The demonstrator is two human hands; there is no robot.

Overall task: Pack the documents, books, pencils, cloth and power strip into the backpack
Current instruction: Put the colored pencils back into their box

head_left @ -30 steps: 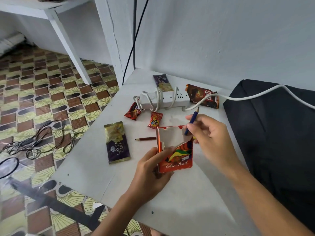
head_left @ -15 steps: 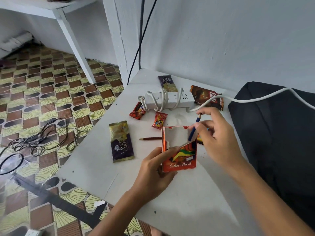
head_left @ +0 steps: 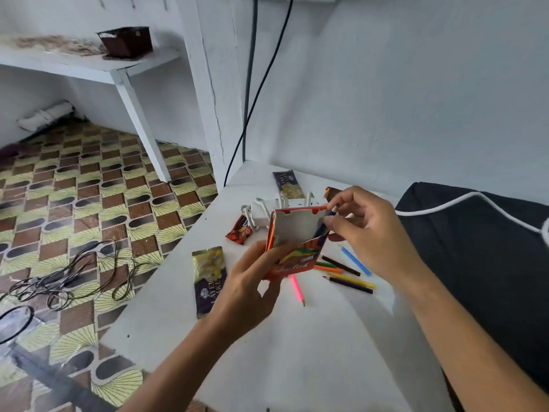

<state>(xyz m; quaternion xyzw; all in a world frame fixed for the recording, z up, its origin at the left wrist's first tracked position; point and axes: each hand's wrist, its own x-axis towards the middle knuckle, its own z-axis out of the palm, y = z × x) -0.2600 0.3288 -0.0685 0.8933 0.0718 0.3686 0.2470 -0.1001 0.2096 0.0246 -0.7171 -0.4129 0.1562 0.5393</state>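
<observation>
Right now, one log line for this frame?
left hand: holds orange cardboard pencil box | right hand: slides blue pencil in

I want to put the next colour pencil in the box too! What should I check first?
1. Pencil box held steady: ok, the left hand grips its lower part.
2. Box mouth open: ok, the flap stands up and the inside shows.
3. Blue pencil fully in: not ok, the right hand pinches it with its top at the opening.
4. More pencils within sight: ok, loose pencils lie on the table beside the box, and a pink pencil below it.
5. Room left in the box: cannot tell, the bottom is hidden.
6. Backpack open and ready: cannot tell.
</observation>
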